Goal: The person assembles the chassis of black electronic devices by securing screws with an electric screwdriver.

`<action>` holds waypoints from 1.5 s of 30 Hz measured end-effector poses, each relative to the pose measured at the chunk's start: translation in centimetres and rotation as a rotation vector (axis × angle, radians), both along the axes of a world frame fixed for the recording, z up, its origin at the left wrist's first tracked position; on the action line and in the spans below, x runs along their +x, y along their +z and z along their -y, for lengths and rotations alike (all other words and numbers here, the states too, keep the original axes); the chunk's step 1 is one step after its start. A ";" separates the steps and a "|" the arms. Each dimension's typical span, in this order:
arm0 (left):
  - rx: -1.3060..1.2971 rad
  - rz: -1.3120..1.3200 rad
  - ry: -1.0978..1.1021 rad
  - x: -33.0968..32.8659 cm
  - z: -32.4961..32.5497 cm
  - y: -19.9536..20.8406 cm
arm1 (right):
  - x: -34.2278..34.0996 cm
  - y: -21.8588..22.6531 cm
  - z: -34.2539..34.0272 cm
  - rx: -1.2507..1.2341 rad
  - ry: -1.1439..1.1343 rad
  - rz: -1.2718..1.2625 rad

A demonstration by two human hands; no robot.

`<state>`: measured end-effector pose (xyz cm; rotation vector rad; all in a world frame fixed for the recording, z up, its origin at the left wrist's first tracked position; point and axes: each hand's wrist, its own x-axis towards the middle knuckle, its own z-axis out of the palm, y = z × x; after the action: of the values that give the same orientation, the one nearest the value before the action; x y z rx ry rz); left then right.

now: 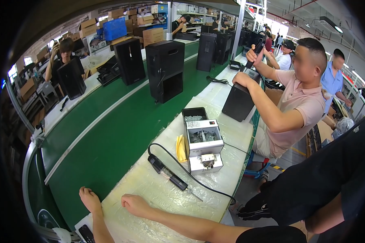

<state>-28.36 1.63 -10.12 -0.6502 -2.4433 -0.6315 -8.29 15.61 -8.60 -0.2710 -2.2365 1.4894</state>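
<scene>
My left hand (pixel 90 200) rests at the table's edge beside the green conveyor belt, its fingers curled in and no object showing in them. To its right, my right hand (pixel 137 205) lies loosely fisted on the plastic-covered table (pixel 150 182), holding nothing that I can see. Ahead of it, a black electric screwdriver (pixel 168 173) lies on the plastic, its bit pointing right and its cable looping around. Behind the screwdriver stands a white and grey screw feeder (pixel 205 150) with small screws in its tray. A folded yellow cloth (pixel 181 148) leans by the feeder's left side.
The green belt (pixel 105 162) runs along the left with several black speaker cabinets (pixel 164 73) on it. At right, a person in a pink shirt (pixel 300 101) works on a black cabinet (pixel 239 99). Someone in dark clothes (pixel 312 182) is close on my right. A phone (pixel 86 233) lies by my left forearm.
</scene>
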 end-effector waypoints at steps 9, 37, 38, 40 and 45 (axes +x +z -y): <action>0.004 -0.025 -0.008 0.0 -0.1 0.2 | -0.1 -0.1 0.1 0.010 -0.002 -0.011; -0.001 0.047 -0.010 0.5 -0.3 0.9 | -0.1 -0.3 0.1 0.000 -0.015 -0.018; 0.000 0.050 -0.011 0.5 -0.3 1.0 | -0.1 -0.3 0.1 0.000 -0.015 -0.018; 0.001 0.052 -0.010 0.5 -0.3 1.0 | -0.1 -0.3 0.0 -0.010 -0.015 -0.012; 0.011 0.037 -0.013 0.2 -0.2 0.7 | -0.1 -0.2 0.1 0.001 -0.009 -0.004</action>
<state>-28.11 1.80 -9.40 -0.6562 -2.4700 -0.6678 -8.41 15.50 -8.80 -0.2776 -2.2301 1.4833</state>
